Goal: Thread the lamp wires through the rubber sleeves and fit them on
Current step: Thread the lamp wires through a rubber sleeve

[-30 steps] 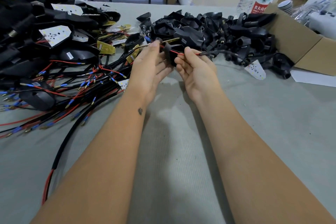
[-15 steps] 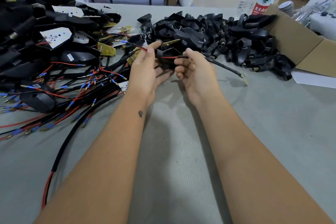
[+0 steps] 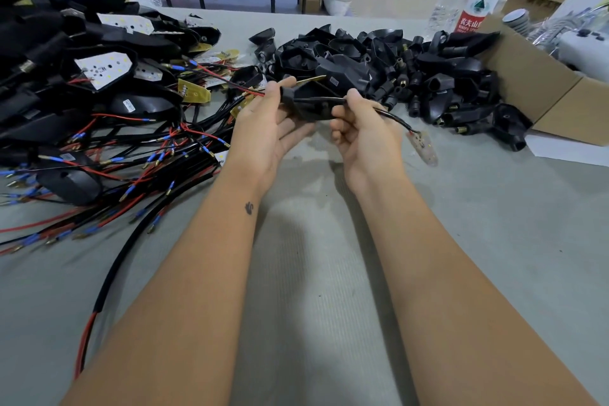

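Above the desk (image 3: 329, 273), the left hand (image 3: 263, 132) grips the black rubber sleeve (image 3: 309, 102), fingers curled behind it. The right hand (image 3: 362, 128) pinches the wire (image 3: 392, 117), apparently pulled farther through than before; its small board (image 3: 423, 148) now hangs nearer the hand.

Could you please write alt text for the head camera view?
Two bare hands, left hand and right hand, hold a black rubber sleeve with a black sheathed wire running through it, above a grey table piled with black housings.

Matt black rubber sleeve (image 3: 309, 102)
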A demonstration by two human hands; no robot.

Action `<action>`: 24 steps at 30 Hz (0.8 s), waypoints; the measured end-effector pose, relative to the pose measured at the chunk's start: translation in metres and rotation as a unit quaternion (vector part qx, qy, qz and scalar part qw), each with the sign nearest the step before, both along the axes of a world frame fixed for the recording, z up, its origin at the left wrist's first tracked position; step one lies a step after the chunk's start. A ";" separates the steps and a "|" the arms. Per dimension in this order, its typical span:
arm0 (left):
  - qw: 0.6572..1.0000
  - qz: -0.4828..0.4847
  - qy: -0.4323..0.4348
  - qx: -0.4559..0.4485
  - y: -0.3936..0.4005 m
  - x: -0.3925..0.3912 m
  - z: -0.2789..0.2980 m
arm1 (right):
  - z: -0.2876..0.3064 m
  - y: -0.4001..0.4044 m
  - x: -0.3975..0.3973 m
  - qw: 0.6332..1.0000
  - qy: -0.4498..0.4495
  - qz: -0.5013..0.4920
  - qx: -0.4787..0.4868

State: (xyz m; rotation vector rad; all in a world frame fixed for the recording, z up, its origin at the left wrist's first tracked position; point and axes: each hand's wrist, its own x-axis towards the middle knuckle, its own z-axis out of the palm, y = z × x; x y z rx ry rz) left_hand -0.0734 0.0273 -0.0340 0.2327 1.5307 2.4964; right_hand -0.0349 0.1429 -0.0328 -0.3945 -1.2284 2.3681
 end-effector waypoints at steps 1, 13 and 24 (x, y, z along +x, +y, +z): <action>1.000 -0.011 -0.001 0.005 0.000 0.000 0.001 | 0.000 -0.001 0.000 0.999 -0.002 -0.004 0.033; 1.000 -0.017 0.004 -0.007 0.000 0.002 -0.001 | 0.000 -0.005 0.002 0.997 -0.007 0.001 0.082; 0.995 0.102 -0.005 0.011 -0.002 -0.003 -0.001 | 0.004 -0.001 0.001 0.996 -0.059 -0.044 0.040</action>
